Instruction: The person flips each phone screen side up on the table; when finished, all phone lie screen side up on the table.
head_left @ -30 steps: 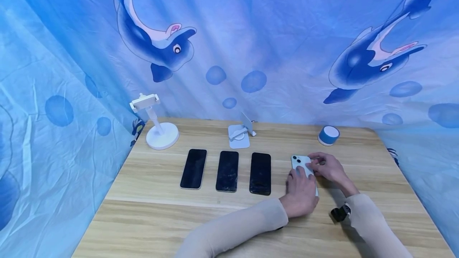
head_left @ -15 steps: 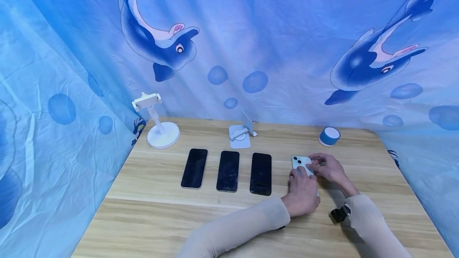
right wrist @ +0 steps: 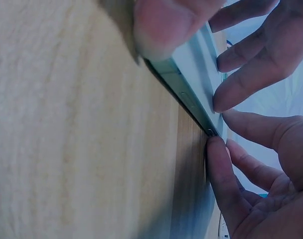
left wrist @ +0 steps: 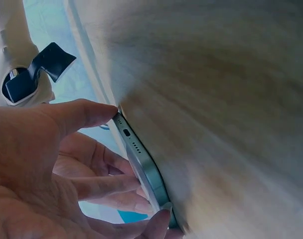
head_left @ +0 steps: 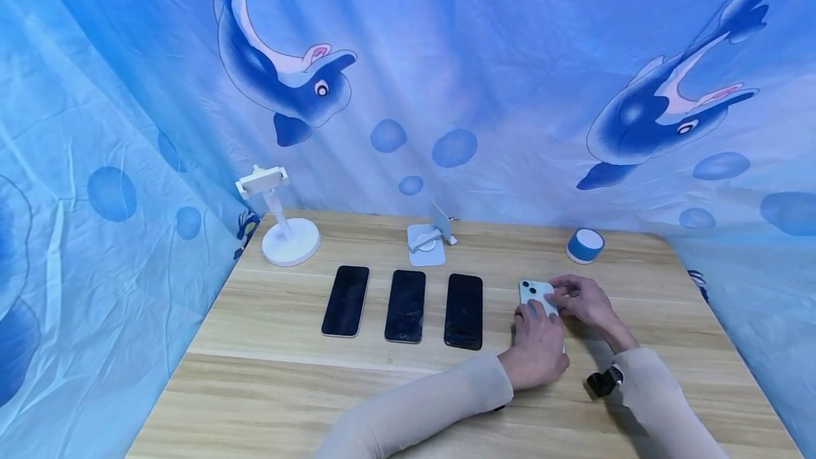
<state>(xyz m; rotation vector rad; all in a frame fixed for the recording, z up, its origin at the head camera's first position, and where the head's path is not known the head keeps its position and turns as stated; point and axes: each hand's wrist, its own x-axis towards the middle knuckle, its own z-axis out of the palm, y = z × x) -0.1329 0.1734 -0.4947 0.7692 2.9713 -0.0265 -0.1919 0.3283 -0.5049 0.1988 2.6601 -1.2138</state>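
A pale mint smartphone (head_left: 534, 292) lies camera side up on the wooden table. My left hand (head_left: 537, 346) grips it across its lower half, with the thumb at one bottom corner and fingers on the back and opposite edge. In the left wrist view the phone's bottom edge (left wrist: 136, 147) shows its charging port. My right hand (head_left: 586, 301) pinches the right edge near the top. In the right wrist view a right fingertip (right wrist: 217, 144) meets the small side switch, just past a side button (right wrist: 188, 99).
Three dark-screened phones lie in a row to the left: the nearest phone (head_left: 463, 311), a middle phone (head_left: 404, 307) and a far-left phone (head_left: 346, 301). Behind them stand a white phone stand (head_left: 290, 242), a folding stand (head_left: 426, 255) and a blue-and-white cylinder (head_left: 584, 245).
Both hands keep their hold around the mint phone with hardly any movement. The head view shifts slightly. The other phones and stands stay where they were.
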